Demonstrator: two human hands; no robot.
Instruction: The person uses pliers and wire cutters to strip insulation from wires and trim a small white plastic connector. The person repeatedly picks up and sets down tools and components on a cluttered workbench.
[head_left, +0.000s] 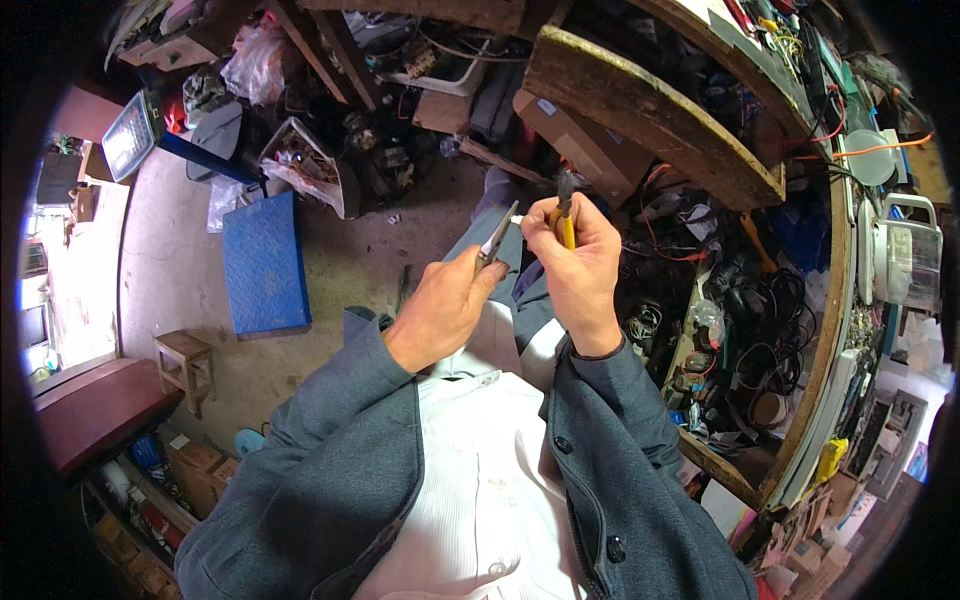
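The white piece (517,219) sits at the fingertips of the right hand (580,265), on their left side, just beside the tip of the pliers (492,245); whether metal touches it, I cannot tell. That narrow gap looks like what matters most. The left hand (438,310) is closed around the pliers, whose long axis runs far and slightly right. The right hand, nearer the piece, is narrowed on it and also grips a yellow-handled tool (568,232), which stands roughly along the near-far line, dark end far.

Beyond the hands lie a carton (575,145) and a thick plank (650,110); tangled cables (775,335) fill the right. Left are a blue platform (265,265) and a stool (184,350). Nothing seems to block the space between the hands except the right hand's own tool, close by.
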